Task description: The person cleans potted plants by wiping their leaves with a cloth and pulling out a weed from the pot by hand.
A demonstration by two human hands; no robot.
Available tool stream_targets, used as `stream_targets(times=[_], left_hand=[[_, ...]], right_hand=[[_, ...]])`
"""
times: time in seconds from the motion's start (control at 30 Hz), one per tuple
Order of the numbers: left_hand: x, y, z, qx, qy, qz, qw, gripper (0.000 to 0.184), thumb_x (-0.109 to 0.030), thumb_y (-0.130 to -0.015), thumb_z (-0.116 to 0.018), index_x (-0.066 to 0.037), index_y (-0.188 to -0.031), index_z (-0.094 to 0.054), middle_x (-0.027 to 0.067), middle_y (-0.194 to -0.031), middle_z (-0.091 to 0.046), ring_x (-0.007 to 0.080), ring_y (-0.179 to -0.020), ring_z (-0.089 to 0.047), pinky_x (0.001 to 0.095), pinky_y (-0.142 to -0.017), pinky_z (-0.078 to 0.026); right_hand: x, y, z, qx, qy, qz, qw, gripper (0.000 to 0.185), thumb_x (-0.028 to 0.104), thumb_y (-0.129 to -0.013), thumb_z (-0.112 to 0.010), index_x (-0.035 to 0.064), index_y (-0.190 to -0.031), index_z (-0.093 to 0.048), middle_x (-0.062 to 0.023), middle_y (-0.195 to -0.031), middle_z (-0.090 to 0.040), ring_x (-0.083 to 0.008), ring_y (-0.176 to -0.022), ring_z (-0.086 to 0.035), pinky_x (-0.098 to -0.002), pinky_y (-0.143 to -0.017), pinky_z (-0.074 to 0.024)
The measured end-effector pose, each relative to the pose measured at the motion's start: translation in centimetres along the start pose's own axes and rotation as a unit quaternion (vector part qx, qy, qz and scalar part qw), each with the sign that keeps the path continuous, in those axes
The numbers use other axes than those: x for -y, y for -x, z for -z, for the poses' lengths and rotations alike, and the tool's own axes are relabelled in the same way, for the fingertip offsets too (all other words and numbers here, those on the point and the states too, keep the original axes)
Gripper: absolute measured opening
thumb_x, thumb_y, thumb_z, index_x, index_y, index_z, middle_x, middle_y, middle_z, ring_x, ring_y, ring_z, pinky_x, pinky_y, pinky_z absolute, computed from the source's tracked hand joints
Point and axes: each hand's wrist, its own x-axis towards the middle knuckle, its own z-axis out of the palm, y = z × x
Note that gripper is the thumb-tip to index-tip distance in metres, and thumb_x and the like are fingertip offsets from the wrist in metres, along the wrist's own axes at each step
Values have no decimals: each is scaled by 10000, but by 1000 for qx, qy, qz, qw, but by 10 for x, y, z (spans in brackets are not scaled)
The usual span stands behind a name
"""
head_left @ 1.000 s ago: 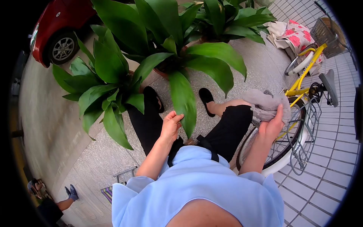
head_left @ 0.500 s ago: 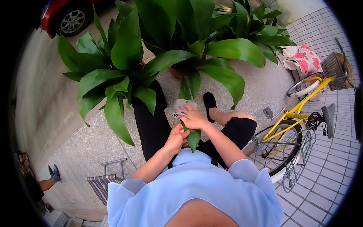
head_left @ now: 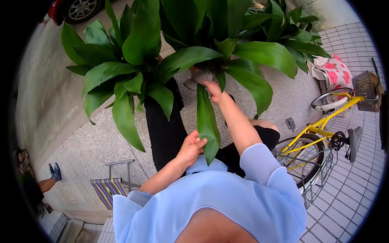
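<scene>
A long green leaf (head_left: 206, 117) of the potted plant stretches toward me, its tip near my shirt. My left hand (head_left: 192, 148) pinches that leaf by its edge near the tip, thumb on top. Farther up, close to the leaf's base, my right hand (head_left: 214, 90) grips a crumpled grey cloth (head_left: 200, 76). Part of the cloth lies under the hanging foliage, and the fingers of that hand are partly hidden. Broad leaves (head_left: 253, 87) of the same plant hang just beyond my right hand.
Another leafy plant (head_left: 117, 77) spreads at the left. A yellow bicycle (head_left: 324, 123) stands on the right, near a flowered bag (head_left: 334, 73). A striped folding stool (head_left: 108, 190) is at my left. A red car (head_left: 56, 12) and another person's feet (head_left: 55, 171) show farther off.
My right hand has moved with the cloth from near the leaf's tip up toward its base. The leaf now lies uncovered between my hands. My left hand still holds near the tip.
</scene>
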Motion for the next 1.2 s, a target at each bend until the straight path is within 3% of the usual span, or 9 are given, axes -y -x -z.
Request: stream_targets(times=[0.2,0.33,0.6,0.7,0.87,0.9,0.97,1.07,1.2], left_hand=[[6,2,7,-47,-64,-20,997,155,-43,-934,-498,-29,-1085,-469,102,-943,-647,165,-806,-649,321,-711,-546],[13,3,11,-42,-80,-38,995,119,-54,-930,-507,-15,-1042,-491,93,-875,-654,152,-740,-645,287,-648,-536],[9,13,6,-65,-98,-73,990,67,-41,-916,-522,-8,-973,-513,74,-834,-666,108,-694,-625,232,-609,-490],[9,13,5,-54,-110,-82,989,83,-36,-904,-538,-15,-982,-516,64,-842,-663,107,-695,-624,229,-606,-495],[10,18,-12,-34,-93,-92,991,204,59,-852,-512,-1,-1047,-510,76,-910,-663,100,-756,-616,221,-633,-473],[12,19,-15,-14,-86,-104,991,240,81,-835,-508,0,-1062,-509,75,-930,-660,100,-776,-615,220,-645,-471],[18,22,-15,-1,-125,-109,986,347,138,-787,-499,-4,-1104,-504,61,-985,-649,92,-854,-601,218,-707,-464],[20,20,-5,12,-101,-86,991,382,110,-796,-513,-1,-1162,-504,48,-1025,-639,115,-907,-611,242,-773,-482],[13,28,-12,5,-94,-66,993,298,77,-851,-503,6,-1140,-497,76,-1031,-645,126,-917,-620,249,-801,-493]], right_hand=[[-10,95,16,68,-124,-6,990,393,136,-801,-692,12,-1153,-569,-82,-1077,-631,-201,-941,-621,-339,-820,-520],[-17,167,0,19,-48,51,997,360,112,-796,-683,40,-1138,-596,-41,-1071,-632,-146,-976,-589,-305,-891,-435],[-29,282,27,29,59,32,997,312,58,-798,-666,-27,-1091,-604,-76,-1009,-652,-145,-898,-616,-287,-795,-485],[2,304,37,-6,9,139,990,261,65,-856,-594,-40,-1095,-594,-75,-998,-646,-135,-917,-598,-284,-811,-475],[25,304,5,-4,327,426,844,224,84,-853,-563,-78,-1005,-601,-186,-1063,-576,-266,-864,-612,-310,-811,-467],[9,298,1,29,373,357,856,255,111,-834,-579,-84,-996,-606,-240,-1127,-517,-365,-940,-576,-366,-862,-456],[-14,273,-16,62,521,403,750,426,296,-881,-509,-84,-1033,-627,-299,-1316,-392,-434,-1206,-411,-476,-1028,-316],[-34,223,-17,90,510,306,799,488,312,-915,-443,-120,-1098,-580,-287,-1385,-332,-436,-1288,-322,-459,-1083,-252],[-34,131,-17,52,652,186,733,571,410,-925,-374,-76,-1056,-642,-269,-1443,-271,-421,-1335,-257,-463,-1096,-227]])
